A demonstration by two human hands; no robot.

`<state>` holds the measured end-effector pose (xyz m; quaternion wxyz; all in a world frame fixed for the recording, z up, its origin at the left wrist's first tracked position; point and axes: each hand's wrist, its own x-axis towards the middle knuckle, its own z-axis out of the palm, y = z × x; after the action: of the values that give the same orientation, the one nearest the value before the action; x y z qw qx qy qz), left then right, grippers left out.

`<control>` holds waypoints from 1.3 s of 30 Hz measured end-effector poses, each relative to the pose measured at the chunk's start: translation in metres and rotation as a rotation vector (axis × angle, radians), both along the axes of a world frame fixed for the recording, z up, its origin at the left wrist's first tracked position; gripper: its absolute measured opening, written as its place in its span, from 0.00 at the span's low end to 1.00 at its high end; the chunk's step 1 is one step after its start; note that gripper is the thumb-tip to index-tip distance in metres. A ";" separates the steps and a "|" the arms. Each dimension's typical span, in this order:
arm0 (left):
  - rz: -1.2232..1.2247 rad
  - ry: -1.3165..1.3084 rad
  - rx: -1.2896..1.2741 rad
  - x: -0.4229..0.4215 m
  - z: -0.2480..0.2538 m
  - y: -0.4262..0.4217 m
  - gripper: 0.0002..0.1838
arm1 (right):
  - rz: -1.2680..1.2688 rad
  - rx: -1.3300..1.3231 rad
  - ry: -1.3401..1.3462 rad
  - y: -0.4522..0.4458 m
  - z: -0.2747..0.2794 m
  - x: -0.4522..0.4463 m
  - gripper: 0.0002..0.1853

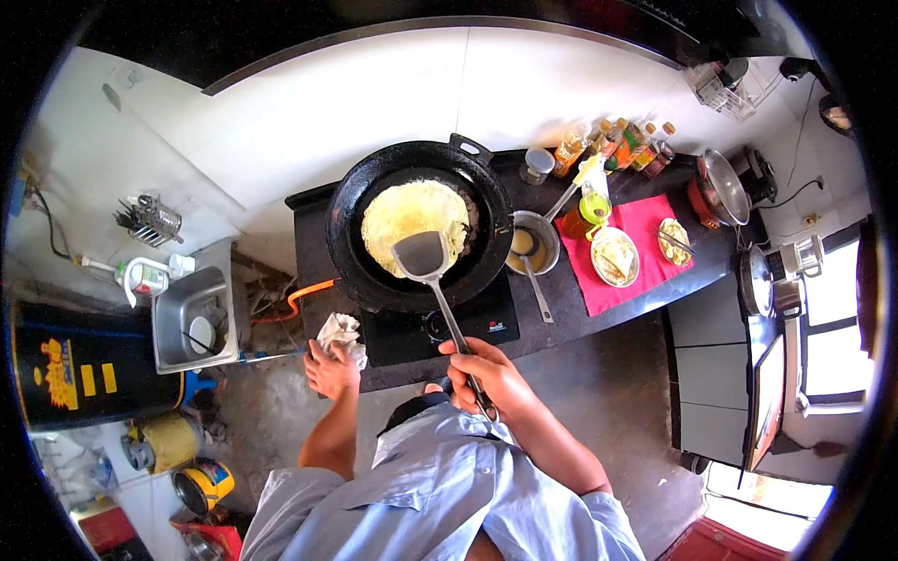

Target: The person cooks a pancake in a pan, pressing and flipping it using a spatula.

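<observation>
My right hand (491, 379) is wrapped round the handle of a metal spatula (423, 254). The spatula's broad blade lies over the lower edge of a thin yellow pancake (412, 217), which is spread flat inside a large black wok (351, 271). My left hand (332, 372) is at the counter's front edge, left of the stove, with its fingers closed on a crumpled white cloth (341, 333). Part of the cloth is hidden by the fingers. Beneath the wok sits a black cooktop (472, 323) with a round knob.
Right of the wok, a saucepan (545, 234) holds pale batter and a ladle (536, 285). A red cloth (587, 285) bears a plate of folded pancakes (615, 259) and a smaller bowl (674, 241). Several bottles (645, 150) line the wall. A steel sink (168, 346) is at left.
</observation>
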<state>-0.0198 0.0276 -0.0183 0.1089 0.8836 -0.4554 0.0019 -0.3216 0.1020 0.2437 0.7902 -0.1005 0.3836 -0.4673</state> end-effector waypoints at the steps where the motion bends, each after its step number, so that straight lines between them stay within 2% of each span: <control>1: -0.012 -0.009 0.014 0.001 0.000 -0.001 0.36 | -0.010 0.035 0.082 0.004 0.010 0.000 0.14; 5: -0.008 0.022 0.021 0.002 0.001 0.001 0.36 | -0.068 0.012 0.031 0.022 0.012 -0.005 0.14; 9: -0.023 0.040 -0.004 0.006 -0.002 -0.002 0.37 | -0.140 0.018 0.107 0.032 0.032 0.003 0.14; 24: -0.092 0.219 -0.082 0.017 -0.001 0.009 0.36 | -0.243 -0.094 0.309 0.043 0.054 0.026 0.17; 30: -0.092 0.215 -0.062 0.021 -0.008 0.009 0.37 | -0.198 -0.124 0.278 0.040 0.045 0.011 0.15; 36: -0.098 0.335 0.007 0.031 -0.004 0.004 0.39 | -0.163 -0.054 0.296 0.039 0.049 -0.001 0.16; 37: -0.112 0.349 0.013 0.029 0.001 0.004 0.40 | -0.161 -0.042 0.299 0.039 0.048 -0.002 0.16; 39: -0.333 0.174 -0.048 0.032 0.007 0.005 0.41 | -0.171 -0.007 0.330 0.041 0.052 0.000 0.16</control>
<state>0.0118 0.0325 -0.0109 0.1678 0.7898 -0.5842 -0.0818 -0.3213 0.1430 0.2957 0.6734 -0.1456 0.5136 -0.5114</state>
